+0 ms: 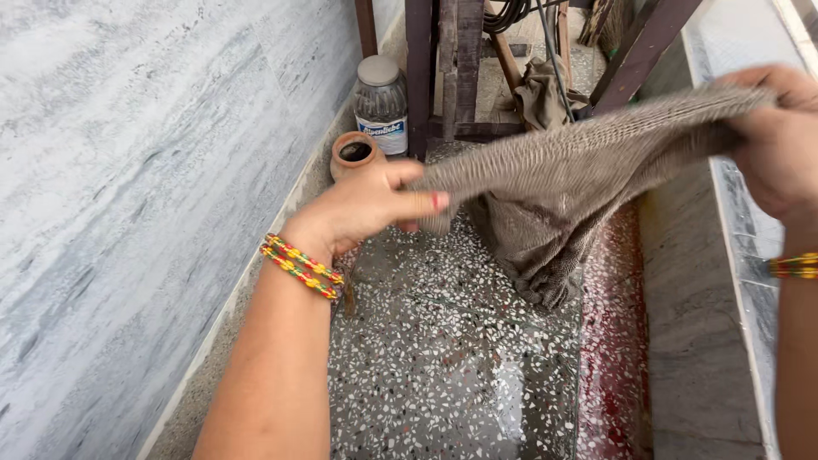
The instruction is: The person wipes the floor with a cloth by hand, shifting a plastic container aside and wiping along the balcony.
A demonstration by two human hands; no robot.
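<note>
- Grey-brown ribbed knitted cloth hangs in the air, stretched between the person's two hands above a wet speckled terrazzo floor.
- Its upper edge runs as a taut band from lower left to upper right, and the rest sags down in folds, the lowest bunch close to the floor, though I cannot tell if it touches.
- The left hand is pinching the cloth's left end: the thumb lies on top, the fingers are curled underneath, and the fabric comes out just past the fingertips.
- The right hand is clenched around the cloth's right end, high near the right edge of view; the fabric disappears into the fist, with the fingers wrapped over it.
- Both wrists wear bangles of red, yellow and green thread.
- A small round terracotta pot stands on the floor just behind the left hand, against the pale marble wall.
- A clear plastic jar with a white lid stands just beyond the pot.
- Dark wooden frame legs rise behind the cloth, with another drab rag draped among them.
- A low marble ledge borders the floor on the right.
</note>
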